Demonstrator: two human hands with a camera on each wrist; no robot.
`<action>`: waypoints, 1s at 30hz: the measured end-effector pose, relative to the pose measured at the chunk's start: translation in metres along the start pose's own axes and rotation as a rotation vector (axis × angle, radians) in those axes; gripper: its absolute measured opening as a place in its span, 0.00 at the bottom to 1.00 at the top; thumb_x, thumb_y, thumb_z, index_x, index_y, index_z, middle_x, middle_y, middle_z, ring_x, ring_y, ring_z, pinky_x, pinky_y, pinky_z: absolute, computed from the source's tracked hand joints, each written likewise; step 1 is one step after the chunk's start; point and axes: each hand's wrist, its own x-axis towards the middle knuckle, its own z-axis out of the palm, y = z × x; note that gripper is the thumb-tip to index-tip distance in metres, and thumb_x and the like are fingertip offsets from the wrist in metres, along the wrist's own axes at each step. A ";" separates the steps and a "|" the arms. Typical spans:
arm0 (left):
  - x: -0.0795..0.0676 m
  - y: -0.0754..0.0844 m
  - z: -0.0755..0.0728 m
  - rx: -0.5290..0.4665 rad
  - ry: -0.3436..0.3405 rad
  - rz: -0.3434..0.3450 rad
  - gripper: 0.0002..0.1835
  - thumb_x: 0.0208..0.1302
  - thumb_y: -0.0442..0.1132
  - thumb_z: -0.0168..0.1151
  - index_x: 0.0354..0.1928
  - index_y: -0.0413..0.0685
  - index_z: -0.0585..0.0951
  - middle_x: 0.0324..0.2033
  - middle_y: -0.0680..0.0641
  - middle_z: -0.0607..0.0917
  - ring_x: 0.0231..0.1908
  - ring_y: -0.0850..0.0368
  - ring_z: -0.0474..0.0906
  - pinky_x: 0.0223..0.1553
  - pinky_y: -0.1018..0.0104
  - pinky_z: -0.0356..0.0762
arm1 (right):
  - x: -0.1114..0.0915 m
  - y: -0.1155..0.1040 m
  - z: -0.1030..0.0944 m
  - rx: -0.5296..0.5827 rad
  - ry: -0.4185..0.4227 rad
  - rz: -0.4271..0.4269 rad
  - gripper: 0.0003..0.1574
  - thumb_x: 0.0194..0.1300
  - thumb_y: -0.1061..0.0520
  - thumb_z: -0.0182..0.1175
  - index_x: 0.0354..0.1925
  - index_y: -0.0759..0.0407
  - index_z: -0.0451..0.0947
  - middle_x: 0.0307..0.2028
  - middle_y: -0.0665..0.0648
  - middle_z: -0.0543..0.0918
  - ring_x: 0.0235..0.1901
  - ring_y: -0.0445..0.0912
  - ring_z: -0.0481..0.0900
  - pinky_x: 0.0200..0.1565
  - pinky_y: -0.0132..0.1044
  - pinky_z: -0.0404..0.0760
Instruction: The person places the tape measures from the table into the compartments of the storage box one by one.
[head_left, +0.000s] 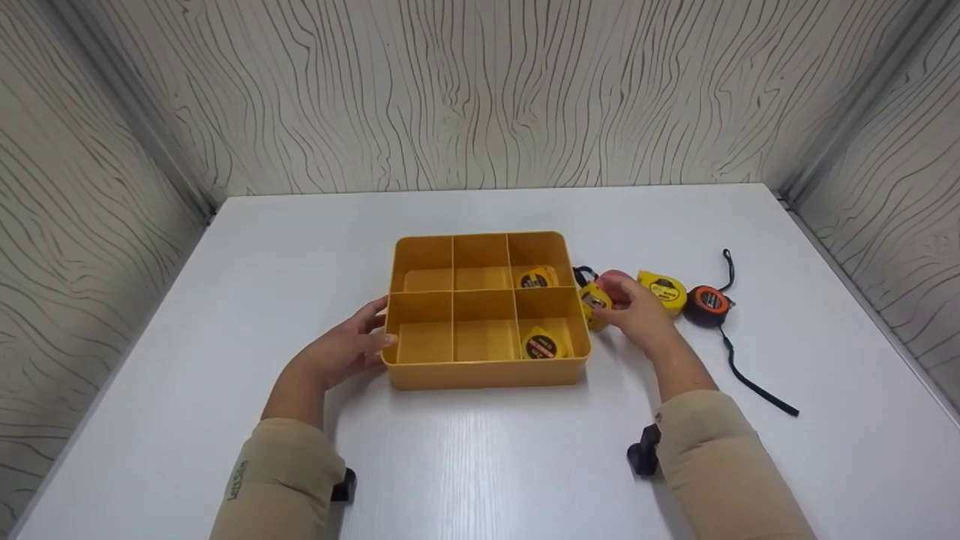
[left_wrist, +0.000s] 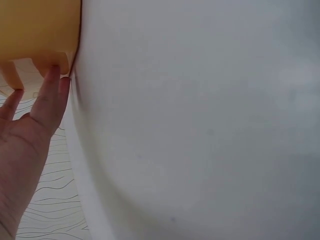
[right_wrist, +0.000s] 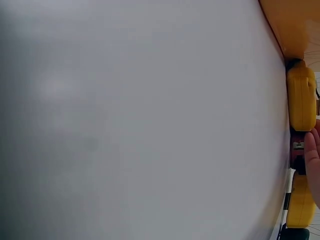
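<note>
A yellow-orange box [head_left: 484, 375] with six compartments sits mid-table. At its left side, my left hand [head_left: 351, 346] holds the wall, thumb over the rim and fingers on the outside; the left wrist view shows straight fingertips [left_wrist: 54, 75] against it. My right hand [head_left: 636, 313] pinches a yellow tape measure [head_left: 595, 298] beside the box's right wall. In the right wrist view this yellow tape measure [right_wrist: 301, 100] stands on edge, close to the table. One yellow tape measure [head_left: 537, 278] lies in the back right compartment, another [head_left: 543, 344] in the front right.
Right of the box, a pink-red tape measure [head_left: 616, 276] is partly hidden by the right fingers. Beyond it are a yellow tape measure [head_left: 663, 291] and a black-and-orange one [head_left: 707, 304] with a long black strap [head_left: 754, 385]. Patterned panels [head_left: 480, 97] surround the white table [head_left: 457, 465].
</note>
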 end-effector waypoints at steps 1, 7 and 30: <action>0.000 0.000 0.000 -0.003 -0.003 0.002 0.40 0.51 0.42 0.68 0.64 0.77 0.60 0.65 0.55 0.60 0.60 0.55 0.66 0.57 0.57 0.68 | 0.001 0.000 0.000 -0.011 -0.004 -0.004 0.40 0.56 0.52 0.64 0.65 0.50 0.60 0.62 0.54 0.66 0.59 0.49 0.64 0.61 0.45 0.64; 0.000 -0.001 -0.001 -0.007 -0.005 0.004 0.40 0.51 0.42 0.68 0.63 0.78 0.60 0.64 0.56 0.60 0.59 0.55 0.66 0.57 0.56 0.68 | 0.004 0.002 0.001 -0.068 -0.032 -0.013 0.44 0.55 0.53 0.65 0.66 0.49 0.58 0.64 0.53 0.64 0.62 0.50 0.61 0.63 0.48 0.59; 0.002 -0.002 -0.002 -0.029 -0.020 0.012 0.40 0.51 0.40 0.68 0.64 0.77 0.61 0.65 0.54 0.61 0.59 0.53 0.67 0.55 0.56 0.70 | -0.008 0.005 0.000 -0.302 -0.111 -0.057 0.53 0.50 0.50 0.69 0.69 0.47 0.52 0.67 0.54 0.58 0.66 0.55 0.53 0.63 0.55 0.56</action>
